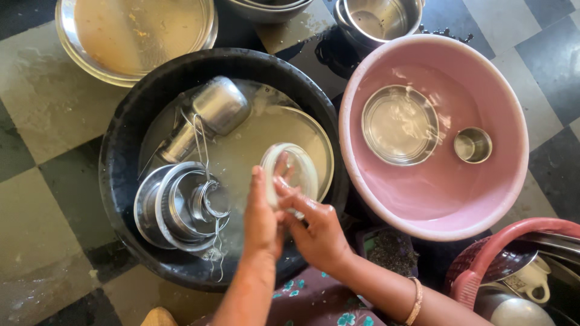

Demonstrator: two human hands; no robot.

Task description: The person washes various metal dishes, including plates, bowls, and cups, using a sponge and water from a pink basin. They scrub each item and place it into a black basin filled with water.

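Note:
A round black tub [124,139] holds soapy water, a large steel plate [314,139], steel cups [220,105], stacked steel bowls [175,205] and a wire tea strainer [208,193]. Over the tub both my hands hold a small round white lid or saucer [293,169]. My left hand [261,220] grips its near left edge. My right hand [314,226] has its fingers across the face of the white piece. A bangle [415,302] sits on my right wrist.
A pink basin [374,199] of water at right holds a steel plate [399,124] and a small steel cup [472,145]. Dirty steel plates [136,36] and bowls [377,18] lie at the top. A red basket [483,259] with a white cup [534,281] stands at lower right. The floor is chequered tile.

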